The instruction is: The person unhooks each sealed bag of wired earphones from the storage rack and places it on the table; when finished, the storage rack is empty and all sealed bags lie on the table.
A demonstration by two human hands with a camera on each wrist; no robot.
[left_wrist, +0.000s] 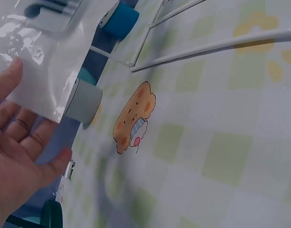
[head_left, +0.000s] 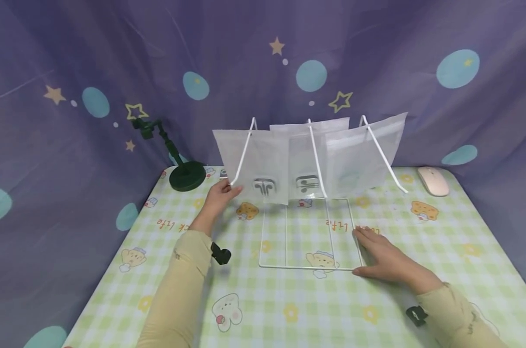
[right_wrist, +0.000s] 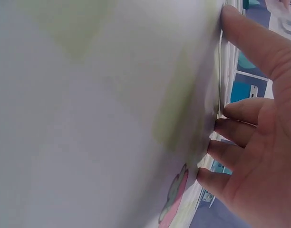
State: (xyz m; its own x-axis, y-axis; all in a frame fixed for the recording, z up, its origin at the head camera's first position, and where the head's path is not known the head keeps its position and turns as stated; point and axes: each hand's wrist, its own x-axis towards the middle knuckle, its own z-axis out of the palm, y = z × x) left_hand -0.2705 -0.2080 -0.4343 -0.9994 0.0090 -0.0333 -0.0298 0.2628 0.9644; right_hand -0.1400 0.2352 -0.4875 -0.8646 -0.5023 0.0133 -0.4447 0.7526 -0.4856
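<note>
A white wire rack (head_left: 308,267) lies with its base on the table and carries several pouches on three slanting prongs. The left translucent plastic pouch (head_left: 256,145) holds wired earphones (head_left: 264,186) in a clear case. My left hand (head_left: 219,198) is at that pouch's lower left edge, thumb in front and fingers behind it, in what looks like a light pinch. In the middle pouch (head_left: 299,145) a second earphone case (head_left: 307,184) shows. The right pouch (head_left: 354,157) has blurred contents. My right hand (head_left: 386,256) rests straight fingers and thumb along the base's right side.
A dark green stand (head_left: 187,176) with a jointed arm is at the back left. A pale pink computer mouse (head_left: 433,181) lies at the back right. A checked cloth (head_left: 254,319) covers the table; behind hangs a purple curtain (head_left: 245,29).
</note>
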